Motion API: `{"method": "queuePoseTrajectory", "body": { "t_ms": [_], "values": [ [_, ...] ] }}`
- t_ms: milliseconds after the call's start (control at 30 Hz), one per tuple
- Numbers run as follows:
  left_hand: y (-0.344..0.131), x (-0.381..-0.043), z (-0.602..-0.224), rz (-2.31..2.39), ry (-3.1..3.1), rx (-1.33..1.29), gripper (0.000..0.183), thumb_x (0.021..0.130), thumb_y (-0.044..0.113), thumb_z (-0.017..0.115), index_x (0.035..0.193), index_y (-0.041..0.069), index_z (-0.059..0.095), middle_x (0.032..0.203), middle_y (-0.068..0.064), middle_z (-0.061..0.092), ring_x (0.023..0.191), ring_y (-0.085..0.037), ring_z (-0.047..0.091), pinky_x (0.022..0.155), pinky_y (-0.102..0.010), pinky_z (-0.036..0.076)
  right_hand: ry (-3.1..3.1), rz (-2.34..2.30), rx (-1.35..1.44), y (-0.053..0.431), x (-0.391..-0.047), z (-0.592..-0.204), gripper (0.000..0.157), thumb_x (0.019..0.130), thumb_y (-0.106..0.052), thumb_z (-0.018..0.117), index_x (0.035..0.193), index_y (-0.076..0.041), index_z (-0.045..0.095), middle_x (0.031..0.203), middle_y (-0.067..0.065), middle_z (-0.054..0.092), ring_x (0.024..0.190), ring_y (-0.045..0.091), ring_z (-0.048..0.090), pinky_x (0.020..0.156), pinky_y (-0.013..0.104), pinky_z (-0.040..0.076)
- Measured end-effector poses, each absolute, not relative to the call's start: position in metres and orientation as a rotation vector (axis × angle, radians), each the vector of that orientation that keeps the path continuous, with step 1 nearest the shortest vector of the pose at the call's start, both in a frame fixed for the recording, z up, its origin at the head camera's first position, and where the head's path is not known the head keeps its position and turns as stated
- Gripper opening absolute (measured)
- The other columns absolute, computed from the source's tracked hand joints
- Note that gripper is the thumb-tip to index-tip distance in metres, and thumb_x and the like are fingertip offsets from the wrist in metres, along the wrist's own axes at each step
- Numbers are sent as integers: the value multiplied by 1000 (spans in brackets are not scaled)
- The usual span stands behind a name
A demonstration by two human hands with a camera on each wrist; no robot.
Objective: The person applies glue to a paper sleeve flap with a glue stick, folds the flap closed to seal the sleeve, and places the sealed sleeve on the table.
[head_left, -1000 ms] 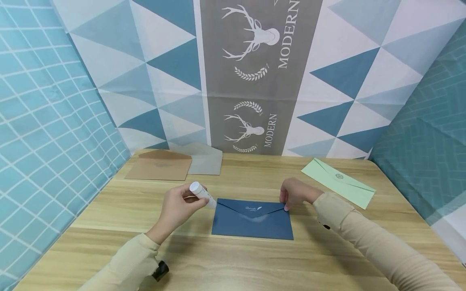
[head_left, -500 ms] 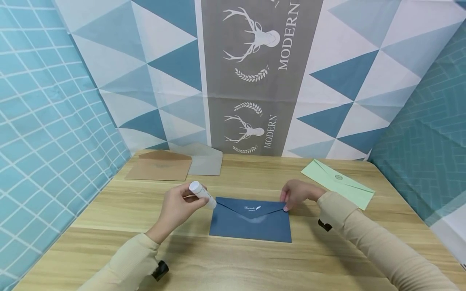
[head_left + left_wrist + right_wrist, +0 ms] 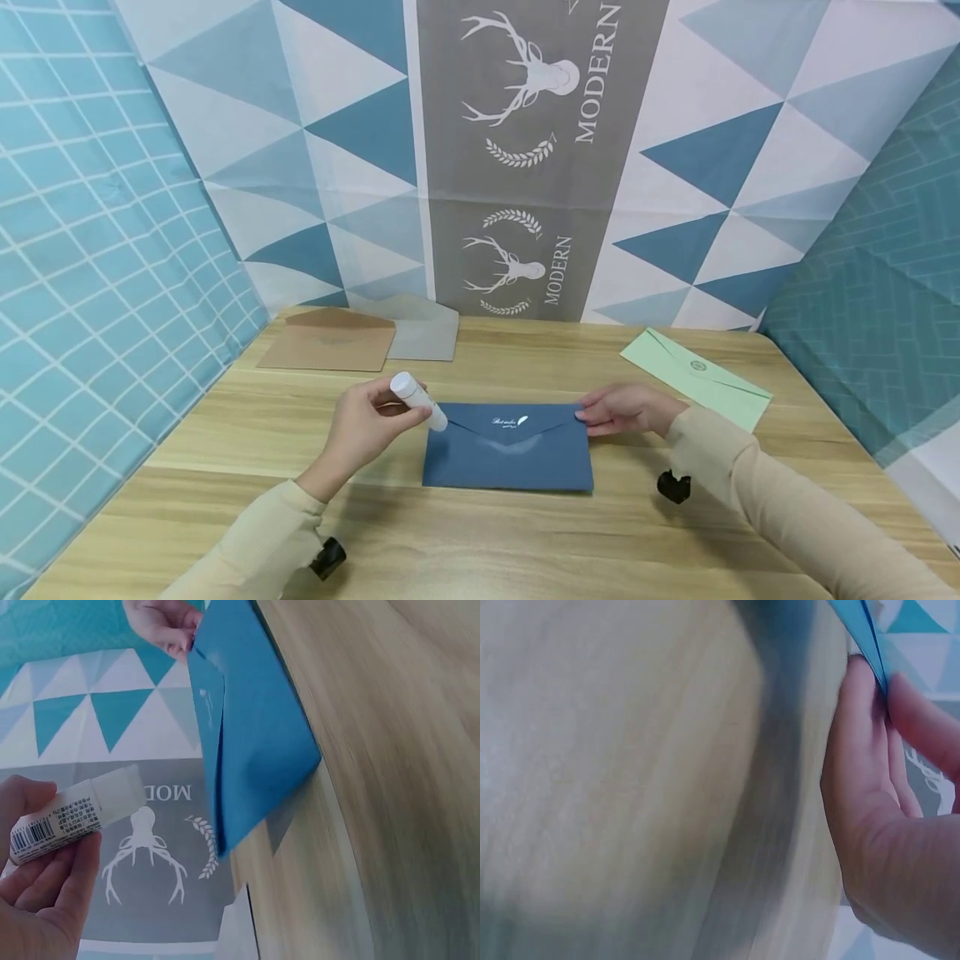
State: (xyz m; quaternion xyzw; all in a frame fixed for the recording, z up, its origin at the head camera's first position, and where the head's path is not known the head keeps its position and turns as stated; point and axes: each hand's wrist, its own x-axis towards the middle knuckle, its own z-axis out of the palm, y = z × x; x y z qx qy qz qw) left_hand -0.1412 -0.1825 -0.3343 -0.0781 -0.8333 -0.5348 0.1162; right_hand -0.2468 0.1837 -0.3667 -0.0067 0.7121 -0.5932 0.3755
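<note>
My left hand (image 3: 369, 429) grips a white glue stick (image 3: 418, 400), which tilts with its lower end by the envelope's upper left corner. In the left wrist view the glue stick (image 3: 75, 814) shows a barcode and small print. A dark blue envelope (image 3: 508, 462) with its flap folded down is in front of me, white lettering and a feather printed on the flap. My right hand (image 3: 626, 408) pinches its upper right edge between thumb and fingers. The left wrist view shows the envelope (image 3: 259, 712) raised off the table; the right wrist view has only its corner (image 3: 864, 630).
At the back left of the wooden table (image 3: 480, 550) a brown envelope (image 3: 330, 346) overlaps a grey envelope (image 3: 427, 329). A pale green envelope (image 3: 697, 375) lies slanted beyond my right hand. Patterned sheets (image 3: 360, 150) stand behind the table and at both sides.
The blue envelope has shifted a little left and come up off the table. My right hand has turned from above the corner to pinching its right edge. My left hand has hardly moved.
</note>
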Motion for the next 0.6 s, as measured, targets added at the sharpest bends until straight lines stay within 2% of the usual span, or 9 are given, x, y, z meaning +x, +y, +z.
{"method": "queuePoseTrajectory", "body": {
  "t_ms": [67,133,200,267,367,433,533,600],
  "values": [
    [-183,-142,-333,-1589,-2455,-220,28,75,8,80,102,3,72,99,-17,74,82,-5,71,73,-20,59,1761,-1589,0,190,-249,-362,67,96,0,52,147,14,11,85,-4,68,80,4,67,81,22,58],
    [-184,-143,-332,-1604,-2471,-206,29,76,10,80,103,3,72,100,-17,74,80,-1,69,73,-18,58,1727,-1644,18,200,-253,-356,74,97,-3,51,149,11,0,92,-4,68,83,3,68,83,21,58],
    [-184,-143,-330,-1613,-2486,-195,30,77,11,80,104,3,72,100,-17,74,79,0,68,72,-16,58,1731,-1675,25,214,-258,-348,78,98,-6,51,150,8,-4,107,3,67,89,3,67,88,21,56],
    [-184,-144,-330,-1611,-2496,-188,30,77,13,79,105,4,72,101,-16,74,79,1,68,72,-16,57,1752,-1715,54,230,-264,-342,81,97,-9,54,151,5,-4,111,3,63,91,2,66,91,21,55],
    [-185,-144,-330,-1609,-2506,-183,30,78,13,79,104,4,72,101,-16,74,80,0,68,71,-15,57,1753,-1800,108,259,-275,-336,83,97,-10,55,152,1,-6,106,0,66,89,1,65,90,20,55],
    [-185,-144,-330,-1613,-2507,-181,30,78,13,79,104,4,72,102,-16,74,80,-1,68,71,-16,57,1684,-1903,186,278,-280,-333,82,97,-7,53,153,-4,-6,91,-5,66,83,4,66,87,21,56],
    [-185,-144,-330,-1622,-2507,-171,30,78,13,79,105,4,71,102,-16,74,81,-2,69,72,-16,57,1572,-2019,270,310,-287,-332,66,95,-2,54,148,-17,18,85,-1,67,81,9,67,84,22,57],
    [-185,-143,-330,-1626,-2511,-156,29,78,13,79,105,4,72,103,-16,74,81,-3,69,72,-16,57,1515,-2069,283,332,-291,-335,47,90,1,62,128,-17,42,85,0,68,82,11,67,84,23,57]
  ]
}}
